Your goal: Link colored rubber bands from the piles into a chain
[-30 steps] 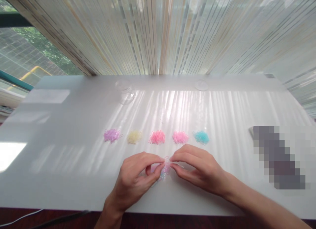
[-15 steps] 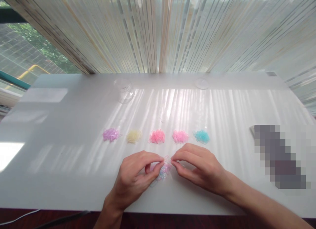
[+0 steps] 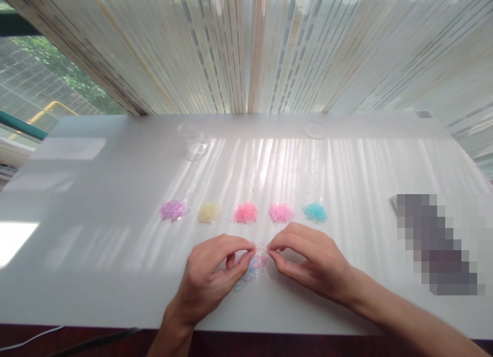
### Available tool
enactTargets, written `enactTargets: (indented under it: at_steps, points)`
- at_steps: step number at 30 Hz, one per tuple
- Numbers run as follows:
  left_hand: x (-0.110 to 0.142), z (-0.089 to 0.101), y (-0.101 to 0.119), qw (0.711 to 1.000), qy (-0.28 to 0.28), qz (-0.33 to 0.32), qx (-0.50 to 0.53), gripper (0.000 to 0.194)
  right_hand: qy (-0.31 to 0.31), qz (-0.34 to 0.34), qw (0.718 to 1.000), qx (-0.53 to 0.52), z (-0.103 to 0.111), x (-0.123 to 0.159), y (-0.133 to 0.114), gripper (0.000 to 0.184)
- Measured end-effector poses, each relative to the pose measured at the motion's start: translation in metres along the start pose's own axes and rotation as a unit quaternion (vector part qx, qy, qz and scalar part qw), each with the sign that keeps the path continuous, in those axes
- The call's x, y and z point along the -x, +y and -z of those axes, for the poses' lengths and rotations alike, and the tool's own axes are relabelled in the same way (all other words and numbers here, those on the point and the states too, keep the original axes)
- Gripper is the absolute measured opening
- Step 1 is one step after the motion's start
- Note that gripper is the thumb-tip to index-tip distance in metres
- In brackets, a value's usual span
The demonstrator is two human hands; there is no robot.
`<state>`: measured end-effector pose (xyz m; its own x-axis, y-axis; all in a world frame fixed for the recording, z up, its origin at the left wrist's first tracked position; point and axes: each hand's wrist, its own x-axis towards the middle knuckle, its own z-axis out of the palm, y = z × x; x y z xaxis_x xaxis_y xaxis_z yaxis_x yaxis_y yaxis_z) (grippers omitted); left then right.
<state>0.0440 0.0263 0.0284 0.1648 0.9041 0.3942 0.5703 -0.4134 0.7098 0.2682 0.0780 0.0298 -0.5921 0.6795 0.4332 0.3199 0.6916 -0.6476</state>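
**Mixed elastic bands handled at the fingertips below five colour-sorted piles**

A small mixed pile of elastic bands (image 3: 252, 273), pink, lilac and pale blue, is set near the front edge of a white counter (image 3: 115, 192), between two bare hands. By the left hand (image 3: 210, 267), thumb and fingertip are pressed together at the pile's upper edge; by the right hand (image 3: 314, 259), a matching pinch is formed just opposite. Thin, pale loops are seen around the narrow gap, but whether a band is gripped by either hand cannot be told.

Little is changed from a second ago: the gap between the two pinches is slightly widened, and no visible growth is shown by the sorted piles. The work is therefore judged to be held at the same fine fingertip stage.

Beyond the hands, a row is formed, left to right, by a lilac pile (image 3: 173, 210), a yellow pile (image 3: 209, 213), a coral pile (image 3: 245, 213), a pink pile (image 3: 281, 213) and a turquoise pile (image 3: 315, 213). Farther back, a clear jar (image 3: 195, 147) and a clear round lid (image 3: 314, 130) are placed well apart.

No brand, label or writing can be read; at right, an area is masked by pixelation.
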Motion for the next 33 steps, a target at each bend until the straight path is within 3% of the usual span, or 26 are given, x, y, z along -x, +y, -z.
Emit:
enactTargets:
  at_steps: [8, 15, 33]
  points:
    - [0.000, 0.002, 0.003, 0.999, 0.008, -0.001, -0.037, 0.005, 0.018, -0.001, 1.000, 0.008, -0.001, -0.002, -0.002, 0.010]
    - [-0.010, 0.002, 0.001, 0.977, 0.105, 0.062, -0.175, 0.006, 0.036, -0.006, 0.999, 0.023, 0.000, -0.001, -0.001, 0.010]
    - [-0.020, -0.018, -0.004, 0.962, 0.133, 0.115, -0.210, 0.007, 0.014, 0.029, 0.998, 0.049, 0.002, 0.003, 0.000, 0.016]
